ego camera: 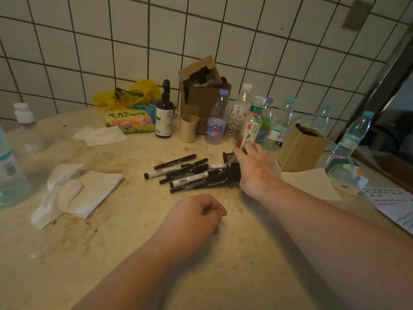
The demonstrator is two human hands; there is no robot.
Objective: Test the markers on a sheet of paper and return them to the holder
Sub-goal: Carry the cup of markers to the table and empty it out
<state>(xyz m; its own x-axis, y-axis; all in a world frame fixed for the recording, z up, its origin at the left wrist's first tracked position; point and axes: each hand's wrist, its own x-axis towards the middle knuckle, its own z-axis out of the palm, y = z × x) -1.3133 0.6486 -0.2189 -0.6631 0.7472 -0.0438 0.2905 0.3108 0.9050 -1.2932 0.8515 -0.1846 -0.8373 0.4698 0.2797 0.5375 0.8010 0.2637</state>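
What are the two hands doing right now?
Left hand: closed in a loose fist, holding nothing visible.
Right hand: gripping the tipped black mesh holder.

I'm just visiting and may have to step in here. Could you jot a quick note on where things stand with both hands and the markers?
Right hand: gripping the black mesh holder, which is tipped on its side on the table.
Left hand: loosely curled, empty, resting on the table.
Markers: spilled from the holder's mouth in a loose pile, all apparently capped.
Paper: a blank sheet lies right of the holder.
Done: markers tipped out.
Left: test each on the paper, stand the holder up, return the markers.
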